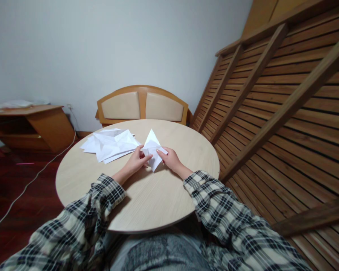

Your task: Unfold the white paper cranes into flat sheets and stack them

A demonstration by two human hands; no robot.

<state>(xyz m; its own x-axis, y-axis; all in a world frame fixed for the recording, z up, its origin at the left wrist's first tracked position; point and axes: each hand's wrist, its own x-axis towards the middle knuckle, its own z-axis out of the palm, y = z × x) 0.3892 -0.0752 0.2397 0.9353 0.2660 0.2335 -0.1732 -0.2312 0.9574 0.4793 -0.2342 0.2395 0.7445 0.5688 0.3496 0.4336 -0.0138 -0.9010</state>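
A white folded sheet of paper [151, 143], with pointed corners at top and bottom, is held between both hands above the round table [147, 199]. On its left side my left hand [136, 160] pinches the paper, thumb on top and fingers partly hidden behind. My right hand [171, 160] grips the opposite side, the thumb pressing on a small flap. Just left of the hands lies a pile of creased white paper sheets [110, 145], spread unevenly on the tabletop.
Behind the table stands a wooden headboard [142, 105] with two pale panels against the wall. A slatted wooden frame [271, 109] leans along the right side. A low desk [49, 126] stands at the left, and a white cable [35, 178] crosses the dark floor.
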